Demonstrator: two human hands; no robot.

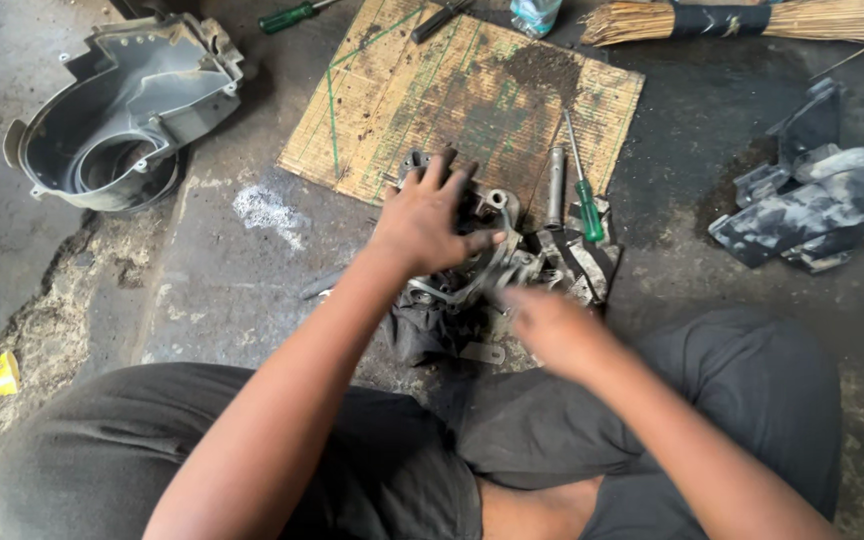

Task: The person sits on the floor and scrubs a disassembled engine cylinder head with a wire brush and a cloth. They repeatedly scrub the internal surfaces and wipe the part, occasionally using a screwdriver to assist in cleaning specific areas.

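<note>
While you sit cross-legged on the floor (252, 300), the scene reads like this:

Left hand: your left hand (430, 218) lies spread, fingers splayed, over the top of the grey metal engine part (497, 262), pressing on it rather than closed round it.
Right hand: your right hand (550, 325) is blurred just at the near edge of the engine part; it looks loosely curled, but you cannot tell from this view whether it grips anything.
Engine part: it rests on a dark rag (432, 325), just off the near edge of the woven mat (432, 100), between your knees and the mat.
Edges: a green-handled screwdriver (582, 190) and a metal tube (555, 186) lie across the mat's near edge, just beside the part on its right.
Open room: bare floor to the left of the part, up to the grey fan housing (127, 110); to the right, a strip of floor before the crumpled dark plastic piece (812, 195).
Far edge: a broom (742, 20) and a second green screwdriver (287, 16).
</note>
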